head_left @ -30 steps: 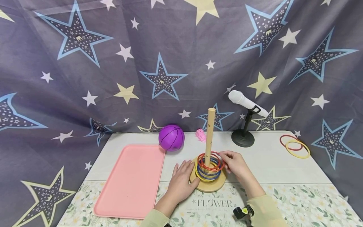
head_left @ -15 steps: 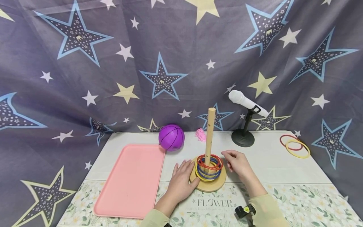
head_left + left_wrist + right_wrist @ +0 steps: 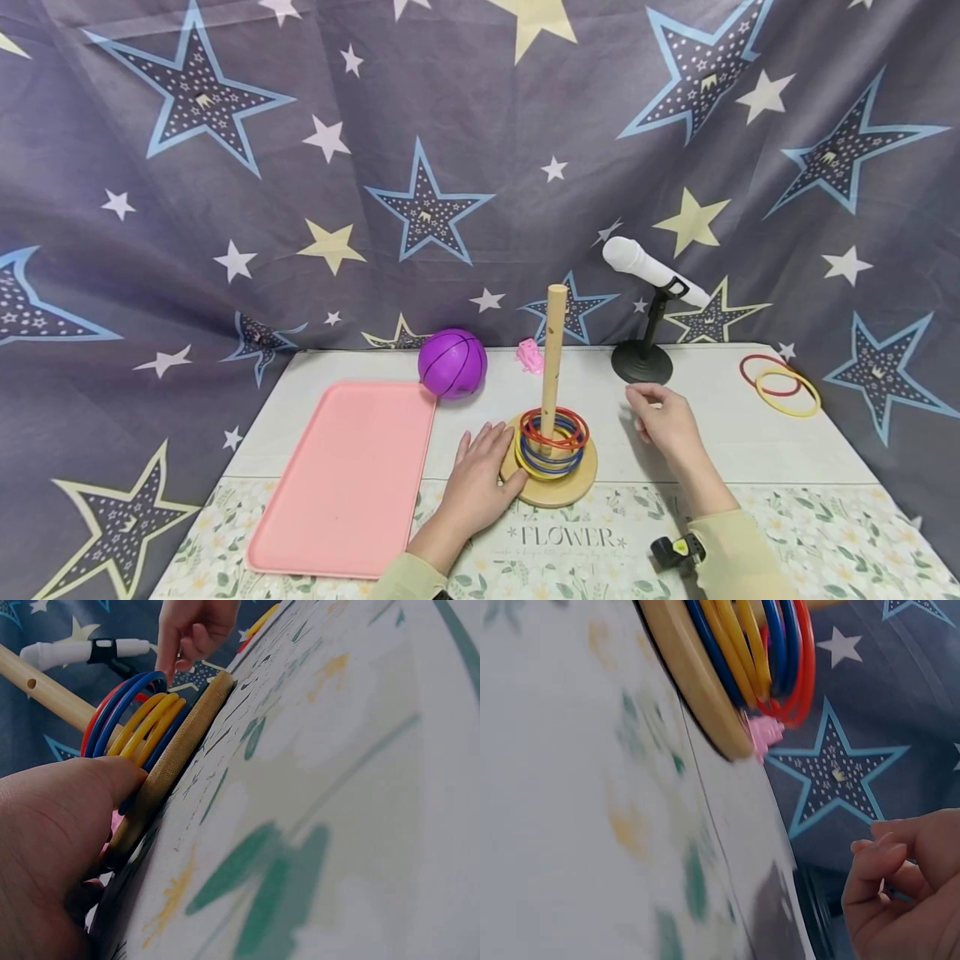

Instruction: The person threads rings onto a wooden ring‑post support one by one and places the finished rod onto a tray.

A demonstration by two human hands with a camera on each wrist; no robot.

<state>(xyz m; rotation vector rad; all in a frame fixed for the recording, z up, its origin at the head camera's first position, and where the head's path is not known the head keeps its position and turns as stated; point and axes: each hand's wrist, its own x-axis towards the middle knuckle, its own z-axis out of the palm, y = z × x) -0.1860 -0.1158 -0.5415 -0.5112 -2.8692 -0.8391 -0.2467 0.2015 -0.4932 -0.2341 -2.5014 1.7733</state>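
Note:
In the head view a wooden ring-toss stand (image 3: 553, 367) rises from a round base at mid-table. Red rings (image 3: 573, 427) lie above blue and yellow rings (image 3: 546, 477) around its post. My left hand (image 3: 480, 487) rests at the base's left side, fingers extended, thumb by its front edge; the left wrist view shows that thumb (image 3: 124, 776) touching the base. My right hand (image 3: 666, 421) hovers over the table to the right of the stand. Its fingers are loosely bent with nothing between them, as the right wrist view of the hand (image 3: 915, 885) shows.
A red ring (image 3: 750, 383) and a yellow ring (image 3: 787, 414) overlap at the far right. Behind the stand are a purple ball (image 3: 453, 363), a pink object (image 3: 529, 356) and a white microphone (image 3: 652, 268) on a black stand. At left lies a pink tray (image 3: 345, 483).
The top red ring has dropped from my right hand's fingers onto the stack. My right hand has then moved away to the right. The left hand has stayed at the base.

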